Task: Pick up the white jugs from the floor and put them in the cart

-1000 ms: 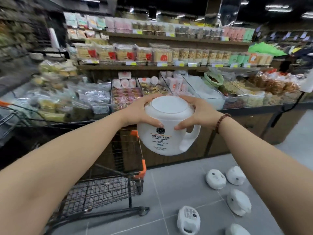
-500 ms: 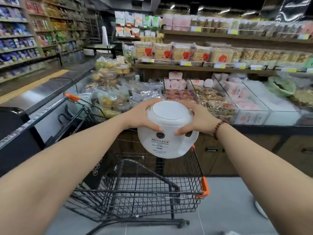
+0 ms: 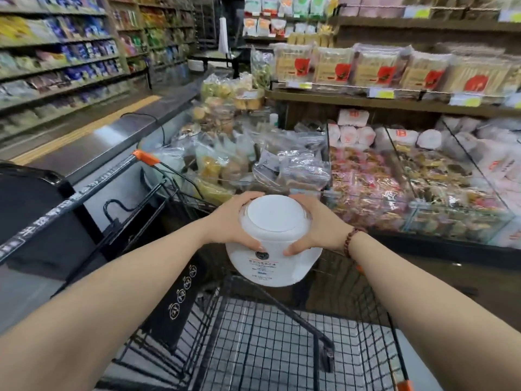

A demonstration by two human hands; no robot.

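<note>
I hold one white jug [image 3: 273, 249] bottom-up, its flat round base facing me and its printed label below. My left hand [image 3: 235, 218] grips its left side and my right hand [image 3: 313, 224], with a bead bracelet at the wrist, grips its right side. The jug hangs above the far end of the black wire cart [image 3: 282, 345], whose mesh basket is open beneath it with nothing visible inside. The other jugs on the floor are out of view.
A display counter [image 3: 423, 198] with bagged snacks in glass bins stands just beyond the cart. Wooden shelves [image 3: 394, 100] of packaged goods rise above it. The cart's orange-tipped handle [image 3: 141, 158] lies to the left, beside a steel freezer lid [image 3: 118, 131]. An aisle of shelves runs far left.
My view swung left from the floor jugs to the cart. Both hands carried the jug over the basket and it now sits lower, inside the cart's rim line.
</note>
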